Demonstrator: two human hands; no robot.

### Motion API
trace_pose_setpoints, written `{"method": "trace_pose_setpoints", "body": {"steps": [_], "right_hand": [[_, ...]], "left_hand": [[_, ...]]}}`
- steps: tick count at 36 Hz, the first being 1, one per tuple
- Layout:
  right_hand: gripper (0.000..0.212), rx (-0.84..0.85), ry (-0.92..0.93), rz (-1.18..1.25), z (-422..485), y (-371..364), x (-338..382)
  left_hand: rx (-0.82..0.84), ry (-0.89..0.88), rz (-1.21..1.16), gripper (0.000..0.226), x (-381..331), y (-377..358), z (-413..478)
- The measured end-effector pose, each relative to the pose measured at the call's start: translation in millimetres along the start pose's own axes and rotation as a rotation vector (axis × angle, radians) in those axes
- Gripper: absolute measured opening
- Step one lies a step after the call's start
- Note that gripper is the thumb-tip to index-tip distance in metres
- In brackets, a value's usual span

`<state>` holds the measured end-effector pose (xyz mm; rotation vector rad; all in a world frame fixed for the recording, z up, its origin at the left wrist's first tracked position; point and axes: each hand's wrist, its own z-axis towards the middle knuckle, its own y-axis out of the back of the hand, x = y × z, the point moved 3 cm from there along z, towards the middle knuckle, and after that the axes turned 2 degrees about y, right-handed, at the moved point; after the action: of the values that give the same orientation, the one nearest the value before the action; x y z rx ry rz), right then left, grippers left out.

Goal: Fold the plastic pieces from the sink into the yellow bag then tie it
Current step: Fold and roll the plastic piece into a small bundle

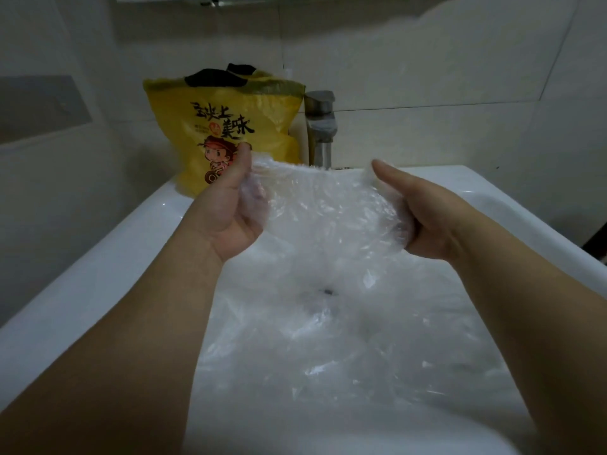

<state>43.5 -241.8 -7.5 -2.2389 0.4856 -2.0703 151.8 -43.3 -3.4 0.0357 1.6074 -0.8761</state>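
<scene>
Plastic sheet [328,208] stretched above sink [98,257]: my L hand [230,205] pinches its left edge, R hand [423,218] its right. More plastic pieces [328,356] in basin. Yellow bag [226,126] upright at back rim, beside faucet [320,126].

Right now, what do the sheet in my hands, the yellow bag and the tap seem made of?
The sheet: thin clear plastic film, probably; glossy crinkles, and the sink shows through it. The yellow bag: seemingly printed plastic; soft creases, slight sheen. The tap: likely brushed metal; dull grey sheen.
</scene>
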Motion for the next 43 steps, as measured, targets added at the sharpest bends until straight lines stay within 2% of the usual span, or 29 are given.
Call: {"method": "trace_pose_setpoints", "body": {"steps": [2,3,6,9,13,16,17,18,20,23,25,27,30,32,36,39,41,43], "right_hand": [[0.037,0.059,-0.007,-0.047,-2.2,-2.4,-1.3],[0.033,0.059,-0.017,-0.086,-1.4,-2.2,-3.0],[0.027,-0.056,-0.008,-0.087,1.3,-0.7,-5.3],[0.028,-0.113,0.070,0.161,2.0,0.8,0.8],[0.042,-0.136,0.077,0.421,0.5,2.2,4.7],[0.042,-0.140,0.064,0.386,-1.7,-0.7,3.1],[0.041,-0.139,0.057,0.359,-1.8,-0.6,2.5],[0.041,-0.137,0.050,0.338,-2.0,-0.6,2.4],[0.041,-0.115,0.038,0.277,-2.1,0.7,3.1],[0.053,-0.057,0.026,0.159,-4.7,3.4,4.5],[0.044,0.002,0.007,0.130,-8.3,1.0,5.1],[0.032,0.017,0.002,0.106,-9.1,-1.8,3.7],[0.042,0.000,0.016,0.108,-8.4,-4.3,1.7],[0.042,0.016,0.027,0.123,-9.7,-8.4,0.9],[0.041,0.027,0.054,0.232,-9.7,-10.9,3.1],[0.044,0.020,0.055,0.334,-11.8,-12.8,6.1],[0.042,-0.016,0.066,0.282,-12.9,-12.0,7.6],[0.041,-0.062,0.095,0.141,-12.5,-10.3,7.4]], "left_hand": [[0.003,0.031,0.043,0.035,1.5,-2.5,-0.6],[0.020,0.026,0.065,0.029,1.0,-3.6,-1.1],[0.090,0.083,0.077,0.025,1.8,-5.5,-4.6],[0.099,0.155,0.119,0.022,4.3,-4.4,-10.5],[0.150,0.265,0.368,0.028,14.0,-7.3,-18.7],[0.136,0.358,0.540,0.014,24.1,-6.5,-19.9],[0.120,0.364,0.560,0.025,26.6,-4.8,-18.6],[0.084,0.355,0.558,0.036,27.2,-2.0,-16.7],[-0.002,0.311,0.530,0.045,25.3,1.9,-13.7],[-0.064,0.241,0.418,0.037,17.0,0.6,-12.7],[-0.045,0.201,0.269,0.034,10.3,0.0,-12.9],[0.007,0.143,0.122,0.044,3.9,-0.1,-13.6],[0.029,0.098,-0.005,0.055,0.3,-0.8,-13.5],[0.007,0.090,-0.005,0.051,1.1,-1.9,-13.4],[0.012,0.134,0.116,0.046,4.2,-4.5,-16.9],[0.005,0.141,0.221,0.032,8.9,-7.5,-16.6],[-0.099,0.146,0.458,0.027,16.0,-1.9,-12.0],[-0.226,0.166,0.940,0.033,24.0,8.8,-9.6]]}}
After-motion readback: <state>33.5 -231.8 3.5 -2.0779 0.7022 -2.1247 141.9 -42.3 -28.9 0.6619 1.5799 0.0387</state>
